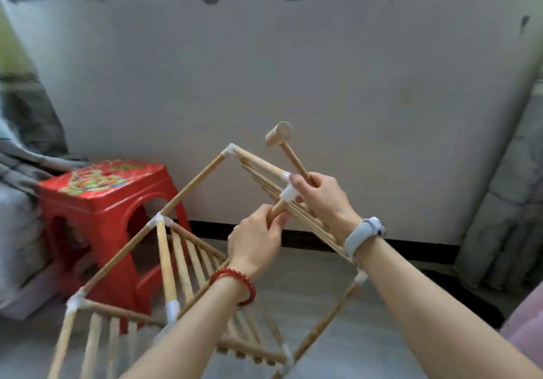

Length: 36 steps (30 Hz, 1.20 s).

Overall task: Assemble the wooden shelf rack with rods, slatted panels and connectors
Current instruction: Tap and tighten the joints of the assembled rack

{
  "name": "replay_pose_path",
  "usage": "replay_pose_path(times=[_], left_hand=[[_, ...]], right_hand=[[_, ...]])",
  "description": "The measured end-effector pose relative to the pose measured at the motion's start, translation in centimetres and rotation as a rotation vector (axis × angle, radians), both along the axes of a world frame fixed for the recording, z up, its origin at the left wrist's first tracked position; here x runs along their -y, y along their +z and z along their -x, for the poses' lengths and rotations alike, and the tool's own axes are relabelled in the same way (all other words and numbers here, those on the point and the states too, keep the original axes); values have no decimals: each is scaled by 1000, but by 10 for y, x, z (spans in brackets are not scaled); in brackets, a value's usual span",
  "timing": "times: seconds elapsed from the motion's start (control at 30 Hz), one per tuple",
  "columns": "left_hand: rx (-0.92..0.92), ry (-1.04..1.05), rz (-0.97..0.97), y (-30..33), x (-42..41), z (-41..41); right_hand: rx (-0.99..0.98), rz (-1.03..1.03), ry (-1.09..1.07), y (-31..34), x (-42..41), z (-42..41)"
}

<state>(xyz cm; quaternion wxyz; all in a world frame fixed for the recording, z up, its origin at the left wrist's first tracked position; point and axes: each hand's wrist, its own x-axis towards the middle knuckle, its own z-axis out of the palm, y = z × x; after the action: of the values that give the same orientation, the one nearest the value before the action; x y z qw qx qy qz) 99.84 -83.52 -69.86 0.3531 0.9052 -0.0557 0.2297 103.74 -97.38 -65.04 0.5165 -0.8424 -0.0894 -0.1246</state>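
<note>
Rack (pixel 164 249), partly built of rods, slatted panels and white connectors, held tilted in the air in front of the person, above a grey floor (pixel 308 290). Left hand (pixel 255 240): fingers curled round a short rod (pixel 277 209) whose upper end sits in a white connector (pixel 289 193). Right hand (pixel 323 199), just above and to the right of the left hand: fingers wrapped round the handle of a small wooden mallet (pixel 279 138); the thumb touches the same connector, and whether the fingers also hold the rack's top rod cannot be told. The mallet head rises above the right hand, tilted to the left. An upper slatted panel (pixel 311 220) passes behind both hands and runs down past the right wrist, which bears a pale grey watch (pixel 364 233). The left wrist bears a red bead bracelet (pixel 235 281). A long rod (pixel 191 189) slopes down and away to the left of the left hand, meeting a connector from which a second slatted panel (pixel 188 264) spreads below that hand. A third panel (pixel 100 340) lies lower still, under the left forearm. A red plastic stool (pixel 97 202) stands on the floor well to the left of the hands, behind the rack. A pale wall (pixel 293 70) fills the space beyond the hands.
</note>
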Motion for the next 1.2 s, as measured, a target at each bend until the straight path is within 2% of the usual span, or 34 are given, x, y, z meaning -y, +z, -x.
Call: replay_pose_path(times=[0.13,0.3,0.4,0.5,0.57,0.67,0.77,0.87,0.97,1.03,1.07,1.2], left_hand=[[2,-97,317,21,-13,23],[-57,-138,384,24,-34,52],[-99,-186,388,21,-54,68],[-144,-244,445,18,-77,88],[-162,-205,551,18,-96,105],[-46,-98,658,26,-124,130],[32,104,664,34,-146,145],[47,348,670,22,-164,164],[86,331,705,-2,-160,186],[74,246,658,-7,-149,191],[44,200,559,-7,-144,189],[-152,6,123,-1,-123,178]], right_hand=[[102,210,14,36,-18,20],[126,393,176,40,-38,51],[146,357,292,39,-48,63],[129,171,366,37,-63,78],[118,56,382,31,-82,91],[150,20,329,17,-112,108],[149,123,224,5,-124,118],[153,334,249,-5,-131,131],[230,438,253,-18,-141,146],[317,512,171,-22,-136,146],[321,531,128,-22,-129,142],[124,370,24,-18,-85,126]])
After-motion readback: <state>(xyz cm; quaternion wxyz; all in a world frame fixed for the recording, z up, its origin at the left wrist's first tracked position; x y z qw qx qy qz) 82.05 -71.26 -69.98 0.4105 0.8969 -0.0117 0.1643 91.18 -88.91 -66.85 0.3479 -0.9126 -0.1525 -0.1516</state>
